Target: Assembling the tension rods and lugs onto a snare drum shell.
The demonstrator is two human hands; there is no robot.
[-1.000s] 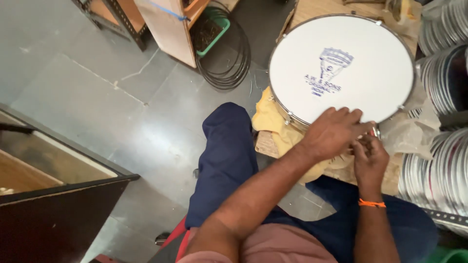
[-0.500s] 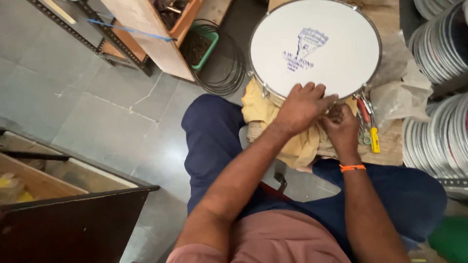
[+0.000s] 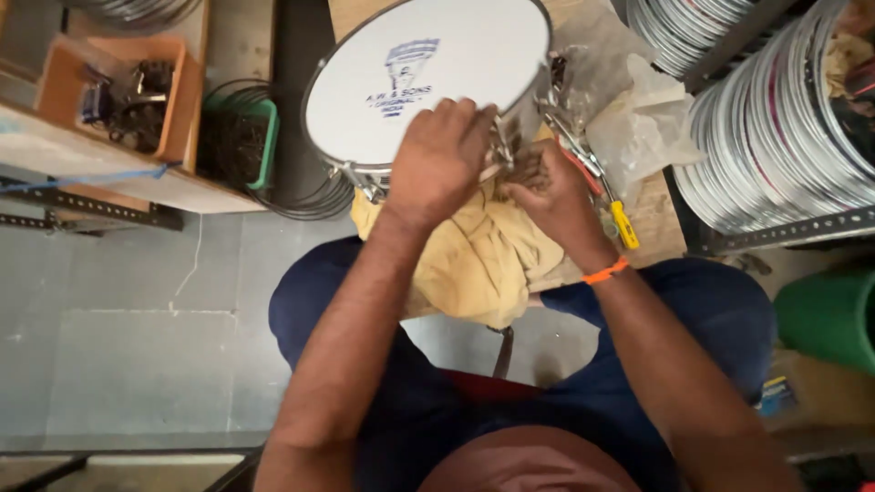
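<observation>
Nearest, a yellow cloth [image 3: 474, 264] hangs over the tabletop's [image 3: 658, 214] near edge. Just beyond it both hands meet at the drum's [image 3: 428, 77] near rim: left hand [image 3: 440, 164] curled over the hoop, right hand [image 3: 547, 196] pinching a small fitting beside it. Screwdriver [image 3: 624, 223] lies right; metal hoops [image 3: 775, 118] farther right.

Stacked metal hoops [image 3: 775, 137], green bin [image 3: 239, 146]

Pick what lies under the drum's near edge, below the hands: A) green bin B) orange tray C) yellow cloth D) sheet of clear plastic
C: a crumpled yellow cloth lies spread under the near rim of the drum and hangs over the bench edge, just below the left hand and right hand.
</observation>
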